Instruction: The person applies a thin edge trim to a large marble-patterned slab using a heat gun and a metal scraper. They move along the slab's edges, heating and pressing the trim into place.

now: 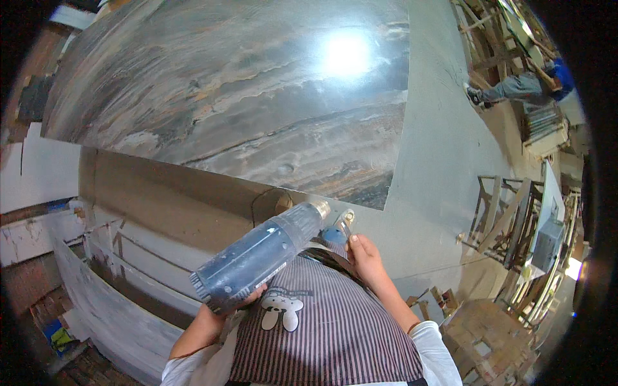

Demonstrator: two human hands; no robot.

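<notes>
A dark blue heat gun (261,254) with a metal nozzle slants up to the right in front of my body. My left hand (253,297) is closed around it from below, mostly hidden behind its body. The nozzle end is close to the lower edge of a large marbled grey-brown sheet (257,109). To the right of the nozzle, my right hand (365,256) is closed, thumb on top, on a thin, narrow, greyish piece (346,228) whose kind I cannot make out. A striped apron (335,321) covers my front.
Bright glare lies on the sheet's upper right. Left of me stands a long pale panel (116,315) beside a light frame (141,254). On the right are a rack (505,219), a brown board (486,338) and scraps. At the far upper right a person (531,87) in blue sits.
</notes>
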